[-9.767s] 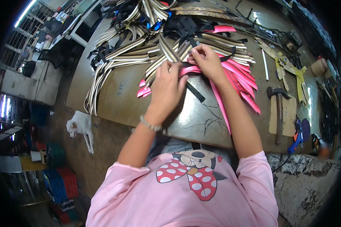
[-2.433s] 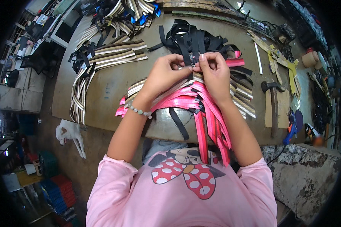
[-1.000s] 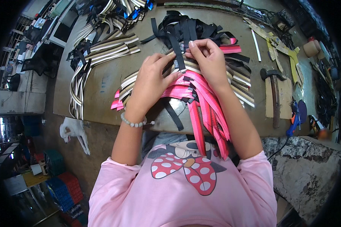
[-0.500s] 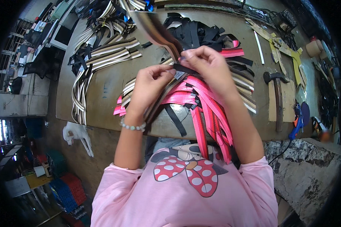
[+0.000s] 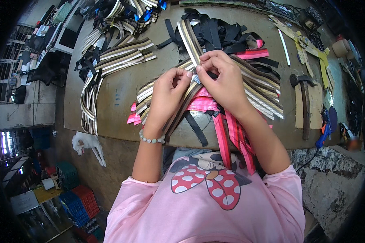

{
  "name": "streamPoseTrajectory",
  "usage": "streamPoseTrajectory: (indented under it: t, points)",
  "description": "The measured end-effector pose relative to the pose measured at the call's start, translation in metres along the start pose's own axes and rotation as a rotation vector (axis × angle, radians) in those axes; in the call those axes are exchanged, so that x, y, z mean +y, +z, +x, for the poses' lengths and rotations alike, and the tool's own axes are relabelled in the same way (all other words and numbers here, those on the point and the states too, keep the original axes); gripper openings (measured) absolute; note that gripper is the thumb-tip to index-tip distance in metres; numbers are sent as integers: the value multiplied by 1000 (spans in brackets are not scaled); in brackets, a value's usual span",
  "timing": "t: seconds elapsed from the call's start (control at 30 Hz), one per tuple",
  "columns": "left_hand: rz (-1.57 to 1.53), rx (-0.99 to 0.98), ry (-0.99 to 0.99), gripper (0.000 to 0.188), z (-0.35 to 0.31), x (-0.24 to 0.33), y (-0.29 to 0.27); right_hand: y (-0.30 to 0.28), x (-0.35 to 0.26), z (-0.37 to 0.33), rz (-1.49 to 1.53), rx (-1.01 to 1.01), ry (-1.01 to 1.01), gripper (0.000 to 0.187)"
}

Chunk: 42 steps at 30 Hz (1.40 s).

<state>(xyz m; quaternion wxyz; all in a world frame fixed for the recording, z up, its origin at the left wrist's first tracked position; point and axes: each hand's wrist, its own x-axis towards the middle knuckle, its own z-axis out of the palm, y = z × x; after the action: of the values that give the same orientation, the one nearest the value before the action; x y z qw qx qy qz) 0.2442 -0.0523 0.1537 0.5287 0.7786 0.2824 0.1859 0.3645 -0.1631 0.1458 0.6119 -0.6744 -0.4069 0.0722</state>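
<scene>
A striped webbing strap (image 5: pixel 188 38) in brown, tan and white stretches away from me over the pile. My right hand (image 5: pixel 225 79) is closed in a pinch on its near part. Close beside it, my left hand (image 5: pixel 168 93) is pinched at the same spot, where a small pale label (image 5: pixel 196 79) shows between the hands. What exactly sits between the fingertips is partly hidden. Under my hands lie more striped straps (image 5: pixel 259 87), fanned out to both sides, and a bundle of pink straps (image 5: pixel 221 133) that hangs over the table's near edge.
Black straps (image 5: pixel 215 32) are heaped beyond my hands. More striped straps (image 5: pixel 117 54) lie at the left of the table (image 5: pixel 117 117). On the right are a hammer (image 5: pixel 304 101) on cardboard and a blue glue gun (image 5: pixel 323 131). A white dog (image 5: pixel 87 143) lies on the floor at left.
The striped strap, blurred in motion and showing its brown side before, now lies still with its pale stripes up. My right hand has lowered slightly onto it. The view has shifted a little.
</scene>
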Motion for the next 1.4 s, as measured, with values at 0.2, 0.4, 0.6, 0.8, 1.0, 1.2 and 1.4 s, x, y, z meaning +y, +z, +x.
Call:
streamPoseTrajectory:
  t: [0.2, 0.4, 0.6, 0.8, 1.0, 1.2, 1.4]
  points:
    - [53, 22, 35, 24, -2, 0, 2, 2, -5, -2, -171, -22, -85, 12]
    - [-140, 96, 44, 23, -2, -6, 0, -34, -2, 14, 239, 29, 165, 15]
    - [122, 401, 397, 21, -17, 10, -7, -53, 5, 15, 130, -184, 263, 20]
    - [850, 278, 0, 12, -51, 41, -46, -51, -2, 9, 186, -301, 193, 13]
    - [830, 101, 505, 39, 7, 38, -57, -54, 1, 10, 105, -350, 167, 13]
    - [743, -322, 627, 38, 42, 38, -28, -55, 3, 9, 38, -377, 125, 12]
    - [822, -358, 816, 23, 66, 45, -35, -57, 4, 12, 173, -330, 288, 13]
